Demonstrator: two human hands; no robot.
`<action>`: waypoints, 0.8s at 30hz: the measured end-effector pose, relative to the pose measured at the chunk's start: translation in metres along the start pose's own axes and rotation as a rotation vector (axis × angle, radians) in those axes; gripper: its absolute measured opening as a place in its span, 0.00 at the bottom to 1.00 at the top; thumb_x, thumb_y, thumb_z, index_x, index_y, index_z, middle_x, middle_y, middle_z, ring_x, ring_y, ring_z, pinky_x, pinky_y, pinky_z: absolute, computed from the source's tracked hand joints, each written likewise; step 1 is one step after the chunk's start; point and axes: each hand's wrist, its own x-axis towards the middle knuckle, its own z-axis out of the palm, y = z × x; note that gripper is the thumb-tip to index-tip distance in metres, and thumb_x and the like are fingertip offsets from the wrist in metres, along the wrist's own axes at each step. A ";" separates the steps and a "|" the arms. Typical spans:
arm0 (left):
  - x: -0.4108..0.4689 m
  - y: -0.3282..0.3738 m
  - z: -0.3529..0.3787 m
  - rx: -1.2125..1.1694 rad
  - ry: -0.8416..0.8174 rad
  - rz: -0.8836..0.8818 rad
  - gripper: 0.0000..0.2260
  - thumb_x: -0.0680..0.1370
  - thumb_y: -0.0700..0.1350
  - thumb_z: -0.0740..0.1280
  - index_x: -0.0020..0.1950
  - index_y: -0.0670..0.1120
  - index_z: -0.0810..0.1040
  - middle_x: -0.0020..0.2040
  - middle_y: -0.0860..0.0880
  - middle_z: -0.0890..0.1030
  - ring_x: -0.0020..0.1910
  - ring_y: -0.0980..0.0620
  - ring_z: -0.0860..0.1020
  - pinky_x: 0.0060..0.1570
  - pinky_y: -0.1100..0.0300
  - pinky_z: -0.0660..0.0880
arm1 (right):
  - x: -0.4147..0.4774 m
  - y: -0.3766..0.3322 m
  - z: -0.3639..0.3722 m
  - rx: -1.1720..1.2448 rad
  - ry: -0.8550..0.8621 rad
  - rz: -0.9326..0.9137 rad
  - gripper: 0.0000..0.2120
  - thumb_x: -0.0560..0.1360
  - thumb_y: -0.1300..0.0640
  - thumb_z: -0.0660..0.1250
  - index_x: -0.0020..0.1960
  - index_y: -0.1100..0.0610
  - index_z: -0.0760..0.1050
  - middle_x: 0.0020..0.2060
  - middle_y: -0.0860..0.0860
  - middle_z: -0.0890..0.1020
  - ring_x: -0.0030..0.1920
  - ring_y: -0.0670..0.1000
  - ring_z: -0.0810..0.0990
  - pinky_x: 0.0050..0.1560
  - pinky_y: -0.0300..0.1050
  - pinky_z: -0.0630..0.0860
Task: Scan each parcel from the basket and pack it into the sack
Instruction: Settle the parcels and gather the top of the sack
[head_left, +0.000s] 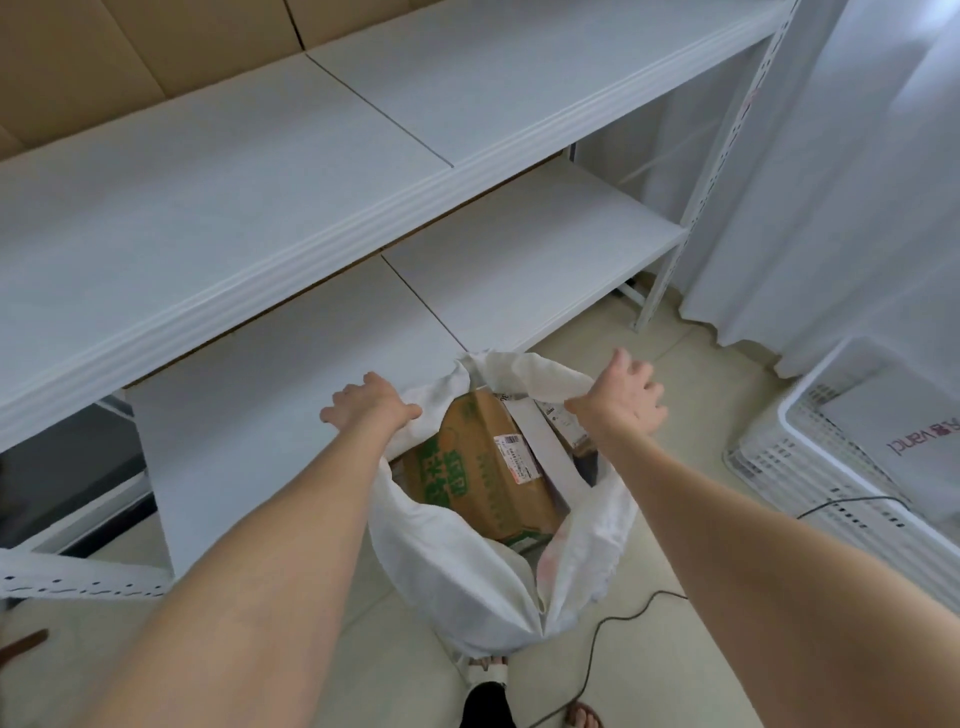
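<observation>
White sack (457, 566) rim in 2 grips (371, 408) (621, 402)

The left hand (371, 405) and right hand (623, 397) grip opposite sides of the rim of a white fabric sack (457, 571), holding its mouth open above the tiled floor (670, 670). Inside lies a brown cardboard box with green print (488, 467), beside a flat white parcel (545, 441). A white plastic lattice basket (769, 470) at the right holds a grey parcel with red lettering (904, 436).

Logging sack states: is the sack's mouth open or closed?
Open. The left hand and right hand hold the rim of the sack apart; a brown parcel shows inside.
</observation>
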 end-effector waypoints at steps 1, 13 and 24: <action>0.007 0.005 0.001 0.005 -0.044 0.028 0.35 0.72 0.66 0.65 0.70 0.45 0.62 0.66 0.42 0.71 0.63 0.42 0.71 0.61 0.48 0.70 | 0.002 -0.010 0.002 -0.100 -0.009 -0.078 0.39 0.69 0.49 0.76 0.73 0.50 0.59 0.66 0.55 0.68 0.64 0.60 0.70 0.60 0.53 0.68; 0.049 0.018 0.004 -0.789 0.167 -0.015 0.14 0.80 0.46 0.58 0.62 0.45 0.77 0.62 0.44 0.78 0.60 0.42 0.75 0.55 0.56 0.71 | 0.037 -0.024 0.044 0.487 -0.025 0.180 0.12 0.75 0.59 0.57 0.50 0.49 0.78 0.33 0.50 0.77 0.35 0.52 0.77 0.33 0.41 0.70; 0.023 -0.013 -0.012 -0.967 0.275 -0.277 0.18 0.79 0.49 0.61 0.66 0.44 0.65 0.60 0.40 0.77 0.56 0.39 0.77 0.52 0.50 0.72 | 0.020 -0.010 0.003 0.870 -0.079 0.241 0.22 0.77 0.60 0.65 0.70 0.56 0.66 0.58 0.55 0.75 0.49 0.54 0.74 0.47 0.46 0.73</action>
